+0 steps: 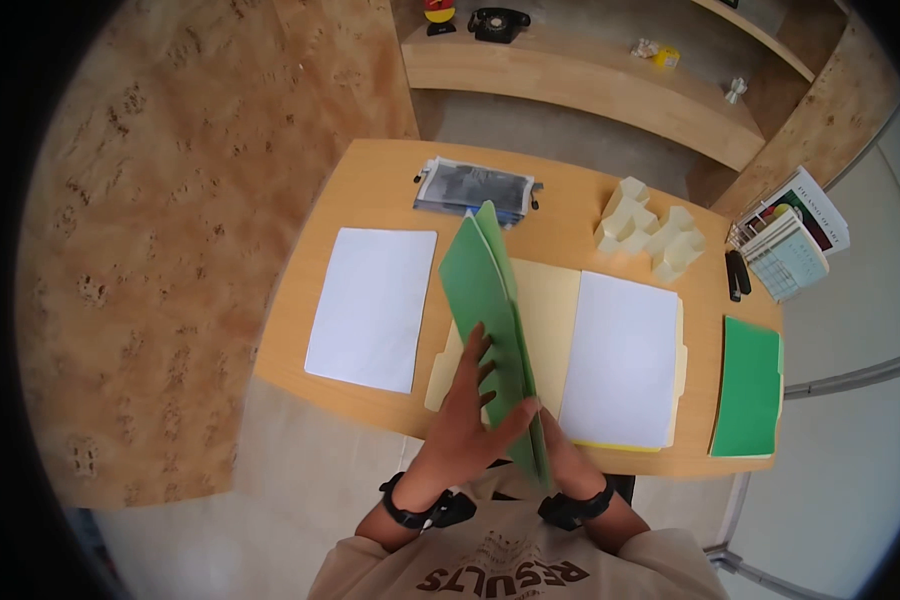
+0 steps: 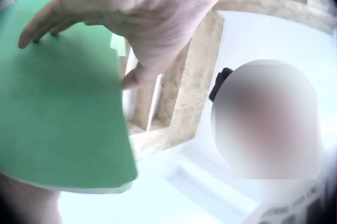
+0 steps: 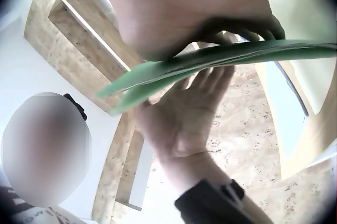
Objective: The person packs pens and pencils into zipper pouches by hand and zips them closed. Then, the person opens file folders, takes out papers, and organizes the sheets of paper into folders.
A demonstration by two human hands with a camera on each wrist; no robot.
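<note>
A green folder (image 1: 485, 300) stands tilted on edge above the table, its two covers close together with thin layers between them. My left hand (image 1: 465, 420) lies against its left cover with fingers spread and fairly straight, the thumb at the edge. In the left wrist view, the fingertips of the left hand (image 2: 121, 13) touch the green face. My right hand (image 1: 565, 460) holds the folder from the other side, mostly hidden behind it in the head view. From the right wrist view, the fingers of the right hand (image 3: 210, 13) bend down along the opposite cover.
Under the folder lies an open cream folder (image 1: 540, 290) with white paper (image 1: 620, 360) on its right half. More white paper (image 1: 370, 310) is at left, another green folder (image 1: 748, 390) at right. Behind are a clear pouch (image 1: 475, 190), cream hexagonal holder (image 1: 650, 230), stapler (image 1: 737, 276) and book rack (image 1: 785, 240).
</note>
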